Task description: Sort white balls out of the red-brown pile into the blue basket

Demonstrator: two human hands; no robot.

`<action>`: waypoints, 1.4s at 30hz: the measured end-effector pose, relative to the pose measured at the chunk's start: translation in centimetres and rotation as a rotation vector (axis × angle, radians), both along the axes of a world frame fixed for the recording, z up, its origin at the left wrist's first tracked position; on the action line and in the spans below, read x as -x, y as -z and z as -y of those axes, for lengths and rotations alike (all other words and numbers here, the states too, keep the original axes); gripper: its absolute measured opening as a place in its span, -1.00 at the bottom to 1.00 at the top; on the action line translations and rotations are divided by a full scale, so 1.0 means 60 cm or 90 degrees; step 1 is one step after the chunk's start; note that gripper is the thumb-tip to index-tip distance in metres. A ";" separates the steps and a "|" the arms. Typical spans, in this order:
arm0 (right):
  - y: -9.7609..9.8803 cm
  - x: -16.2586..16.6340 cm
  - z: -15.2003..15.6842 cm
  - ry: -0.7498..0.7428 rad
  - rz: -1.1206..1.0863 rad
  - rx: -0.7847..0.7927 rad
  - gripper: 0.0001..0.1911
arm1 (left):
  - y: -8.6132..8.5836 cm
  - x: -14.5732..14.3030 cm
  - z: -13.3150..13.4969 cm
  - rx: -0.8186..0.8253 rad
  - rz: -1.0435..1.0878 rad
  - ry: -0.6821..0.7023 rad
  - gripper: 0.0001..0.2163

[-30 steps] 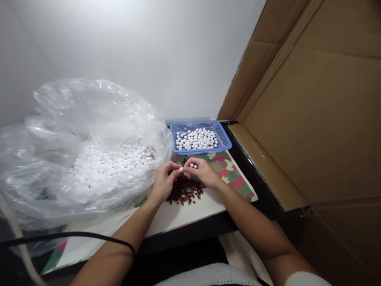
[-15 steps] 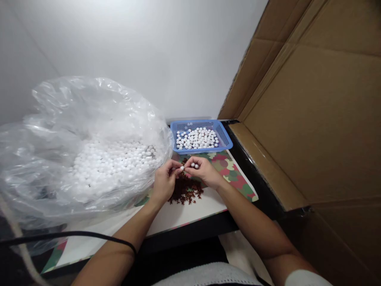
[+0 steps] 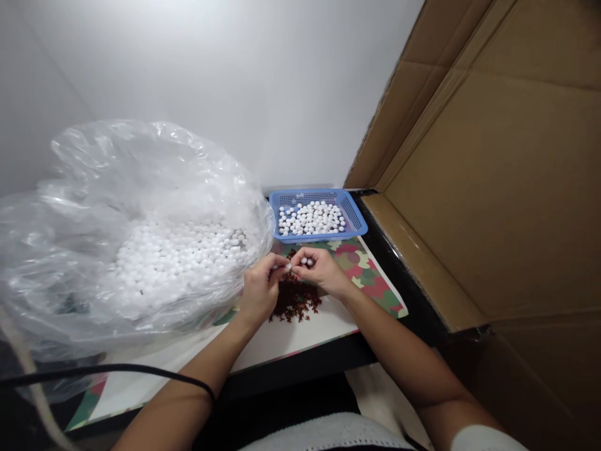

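Observation:
My left hand (image 3: pixel 261 282) and my right hand (image 3: pixel 321 270) meet fingertip to fingertip over a pile of small dark-red pieces (image 3: pixel 297 303). Between the pinched tips is a small white ball (image 3: pixel 288 267), which both hands seem to grip. Two more white balls (image 3: pixel 307 261) show in the curled fingers of my right hand. Something pale also peeks out by the left fingers, too small to make out. Whether a red piece is on the pinched ball is hidden by the fingers.
A large clear plastic bag (image 3: pixel 159 144) full of white balls (image 3: pixel 169 260) stands at left. Behind my hands is a blue basket (image 3: pixel 355 219) holding many white balls. Cardboard (image 3: pixel 526 188) walls the right side. A black cable (image 3: pixel 117 369) crosses my left forearm.
The fingertips have shifted very slightly right and closed more over the ball, so less of it shows. The basket, bag and pile look the same.

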State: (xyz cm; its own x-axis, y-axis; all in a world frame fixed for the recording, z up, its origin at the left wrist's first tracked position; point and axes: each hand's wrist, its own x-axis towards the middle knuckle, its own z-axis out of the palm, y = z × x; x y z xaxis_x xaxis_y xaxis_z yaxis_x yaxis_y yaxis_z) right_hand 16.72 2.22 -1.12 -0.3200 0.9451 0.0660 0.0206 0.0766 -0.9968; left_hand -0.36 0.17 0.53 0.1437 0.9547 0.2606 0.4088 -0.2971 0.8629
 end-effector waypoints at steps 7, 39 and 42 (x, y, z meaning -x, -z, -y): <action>-0.009 0.000 -0.002 0.012 -0.044 -0.014 -0.75 | 0.002 -0.001 -0.008 0.048 0.041 0.011 -0.91; 0.002 0.006 -0.007 0.197 0.148 -0.156 -0.85 | 0.023 -0.001 -0.023 0.249 0.283 0.015 -0.78; -0.003 0.012 -0.001 0.187 0.147 -0.181 -0.87 | 0.024 -0.002 -0.022 0.246 0.300 0.024 -0.81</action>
State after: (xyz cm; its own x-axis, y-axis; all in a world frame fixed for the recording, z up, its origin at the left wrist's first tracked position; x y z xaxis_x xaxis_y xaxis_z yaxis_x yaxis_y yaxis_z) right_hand 16.02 2.25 -0.95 -0.0785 0.9524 0.2945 0.3015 0.3043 -0.9036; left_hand -0.26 1.52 -0.91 0.1324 0.9894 -0.0596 -0.0473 0.0663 0.9967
